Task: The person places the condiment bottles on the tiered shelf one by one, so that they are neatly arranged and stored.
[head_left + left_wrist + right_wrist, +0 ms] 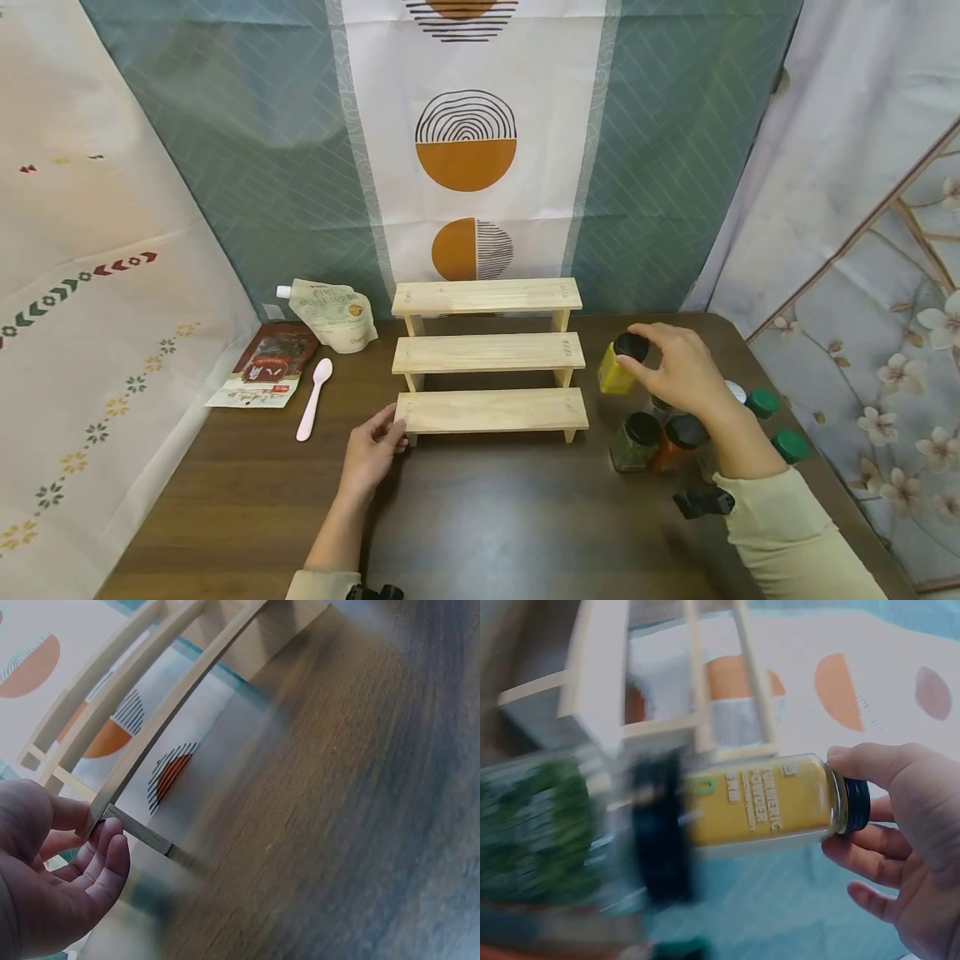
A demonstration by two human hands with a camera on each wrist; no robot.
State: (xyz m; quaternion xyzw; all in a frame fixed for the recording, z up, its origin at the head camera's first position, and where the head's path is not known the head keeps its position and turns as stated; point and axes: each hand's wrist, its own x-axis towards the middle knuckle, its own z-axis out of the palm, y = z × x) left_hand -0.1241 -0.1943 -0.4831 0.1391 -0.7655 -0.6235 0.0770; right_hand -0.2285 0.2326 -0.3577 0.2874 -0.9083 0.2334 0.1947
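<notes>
A three-tier wooden rack (491,410) stands at the middle of the table. My left hand (369,454) pinches the left end of its lowest shelf; in the left wrist view the thumb and fingers of that hand (64,870) are round the shelf's corner (142,746). At the rack's right, my right hand (678,371) grips the black lid of a yellow jar (615,372). The right wrist view shows this hand (915,825) with thumb and fingers at the lid and the turmeric powder label on the jar (761,802).
Near my right forearm stand a green-filled jar (634,443), an orange-red jar (677,444) and several others, some with green lids (790,446). At the left lie a pink spoon (313,400) and a brown packet (272,364), with a spouted pouch (333,315) behind them.
</notes>
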